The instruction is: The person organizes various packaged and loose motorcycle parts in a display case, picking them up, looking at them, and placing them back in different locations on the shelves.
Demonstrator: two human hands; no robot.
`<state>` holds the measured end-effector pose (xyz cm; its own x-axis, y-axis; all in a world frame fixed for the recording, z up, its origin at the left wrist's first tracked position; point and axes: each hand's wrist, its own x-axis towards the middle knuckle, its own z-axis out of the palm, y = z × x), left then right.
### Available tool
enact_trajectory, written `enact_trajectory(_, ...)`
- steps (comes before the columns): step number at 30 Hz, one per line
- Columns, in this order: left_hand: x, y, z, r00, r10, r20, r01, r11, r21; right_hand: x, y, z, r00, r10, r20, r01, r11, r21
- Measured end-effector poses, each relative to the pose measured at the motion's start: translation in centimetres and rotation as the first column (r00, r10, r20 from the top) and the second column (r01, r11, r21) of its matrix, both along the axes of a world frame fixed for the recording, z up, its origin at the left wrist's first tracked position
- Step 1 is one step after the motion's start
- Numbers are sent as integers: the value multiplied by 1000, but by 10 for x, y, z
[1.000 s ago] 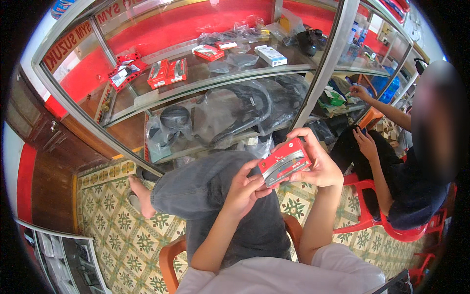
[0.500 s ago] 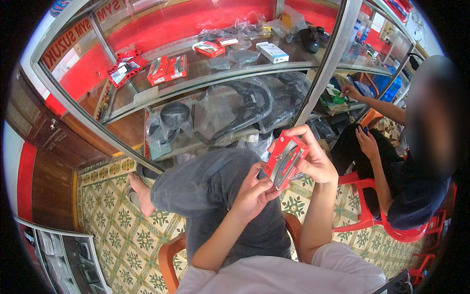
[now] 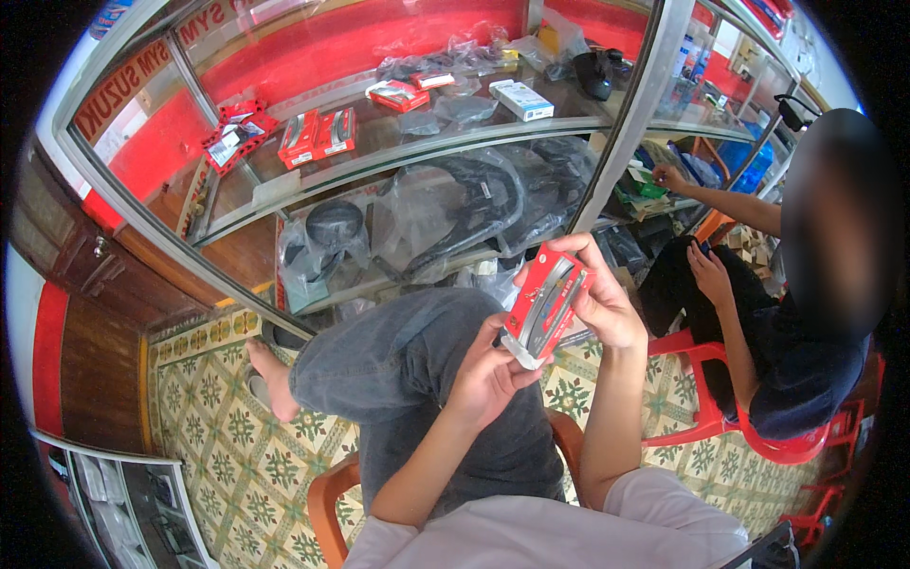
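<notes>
Above my lap, both hands hold a small red cardboard box [image 3: 550,299] printed with a grey curved shape. My right hand [image 3: 611,308] grips its upper right side, thumb on the front and fingers behind the top edge. My left hand [image 3: 482,384] is closed at the lower end, thumb and fingers on a pale flap [image 3: 523,353] that stands out from the box there. What the box contains is hidden.
A glass display case [image 3: 379,169] stands ahead, with red boxes [image 3: 318,136], a white box [image 3: 521,100] and plastic-wrapped black parts [image 3: 464,204] on its shelves. At right, a co-worker [image 3: 758,284] sits on a red plastic chair [image 3: 697,389]. Patterned tiles [image 3: 227,446] cover the floor.
The box has tipped slightly and moved a little left. A pale flap now shows at its lower end by my left fingers. My view has shifted slightly.
</notes>
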<state>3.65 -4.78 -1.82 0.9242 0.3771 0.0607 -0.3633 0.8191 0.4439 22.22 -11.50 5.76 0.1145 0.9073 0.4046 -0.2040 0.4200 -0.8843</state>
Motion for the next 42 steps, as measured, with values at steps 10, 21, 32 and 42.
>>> enact_trajectory(10,2,-2,0,981,-191,4,191,981,-24,-7,-8,7,984,-68,163,58,996,63)
enact_trajectory(21,-8,21,3,995,72,-71,-69,997,39,8,-19,29,874,-428,-231,469,868,162)
enact_trajectory(32,-22,49,-5,955,270,-123,-264,962,64,36,257,93,452,-723,523,758,620,202)
enact_trajectory(42,-60,78,7,749,660,-59,-626,735,260,-57,158,54,555,-251,793,294,951,95)
